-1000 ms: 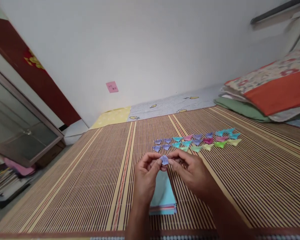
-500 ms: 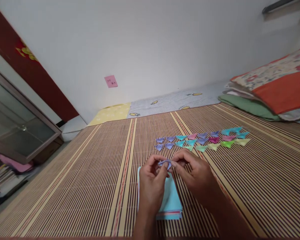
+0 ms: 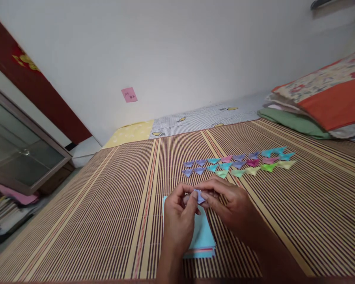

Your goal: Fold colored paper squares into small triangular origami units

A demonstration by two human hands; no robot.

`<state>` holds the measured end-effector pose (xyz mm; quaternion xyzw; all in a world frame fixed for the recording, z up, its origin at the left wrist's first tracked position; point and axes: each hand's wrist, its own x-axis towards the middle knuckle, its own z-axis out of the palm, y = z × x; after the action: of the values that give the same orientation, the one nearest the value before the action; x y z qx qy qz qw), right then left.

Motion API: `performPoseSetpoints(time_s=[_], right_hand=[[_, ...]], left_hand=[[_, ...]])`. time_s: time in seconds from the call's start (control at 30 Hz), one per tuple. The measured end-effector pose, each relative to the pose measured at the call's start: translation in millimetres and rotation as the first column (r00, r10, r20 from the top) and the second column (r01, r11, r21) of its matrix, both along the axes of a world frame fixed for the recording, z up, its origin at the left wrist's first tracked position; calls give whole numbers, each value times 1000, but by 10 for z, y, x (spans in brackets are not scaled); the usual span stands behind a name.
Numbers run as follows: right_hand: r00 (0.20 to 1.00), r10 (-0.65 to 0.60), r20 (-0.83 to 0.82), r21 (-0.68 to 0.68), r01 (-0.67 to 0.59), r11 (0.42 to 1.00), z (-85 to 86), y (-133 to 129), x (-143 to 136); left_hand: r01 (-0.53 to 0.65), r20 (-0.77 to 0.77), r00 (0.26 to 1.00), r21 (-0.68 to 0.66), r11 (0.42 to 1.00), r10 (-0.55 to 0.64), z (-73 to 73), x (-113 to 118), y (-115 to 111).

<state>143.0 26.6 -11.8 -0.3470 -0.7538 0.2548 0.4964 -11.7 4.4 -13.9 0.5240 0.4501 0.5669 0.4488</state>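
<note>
A small folded piece of purple paper (image 3: 200,197) is pinched between my two hands. My left hand (image 3: 182,217) is closed on its left side, thumb on top. On the right side, the thumb and fingers of my right hand (image 3: 229,201) grip the same paper; part of it is hidden by the fingers. Below the hands lies a stack of coloured paper sheets (image 3: 201,232), light blue on top, partly covered by my left hand. Beyond the hands, several folded paper boats (image 3: 225,166) in purple, blue, pink, green and yellow stand in rows.
A striped bamboo mat (image 3: 106,213) covers the surface. Folded bedding (image 3: 328,102) is piled at the right. A patterned sheet (image 3: 192,118) shows along the wall, where a pink note (image 3: 129,94) is stuck. A glass-fronted cabinet (image 3: 23,146) stands at the left.
The purple paper has turned so a flatter face shows between my fingers. My right fingers have reached left over its upper edge, closer to my left hand.
</note>
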Motion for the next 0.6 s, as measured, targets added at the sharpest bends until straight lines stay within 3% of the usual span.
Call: performPoseSetpoints(time_s=[0.37, 0.6], right_hand=[[998, -14, -62, -173, 3, 985, -14, -16, 25], [996, -73, 42, -83, 76, 994, 5, -29, 29]], left_hand=[[33, -11, 999, -15, 999, -33, 13, 10, -7], [23, 30, 999, -53, 998, -22, 23, 10, -7]])
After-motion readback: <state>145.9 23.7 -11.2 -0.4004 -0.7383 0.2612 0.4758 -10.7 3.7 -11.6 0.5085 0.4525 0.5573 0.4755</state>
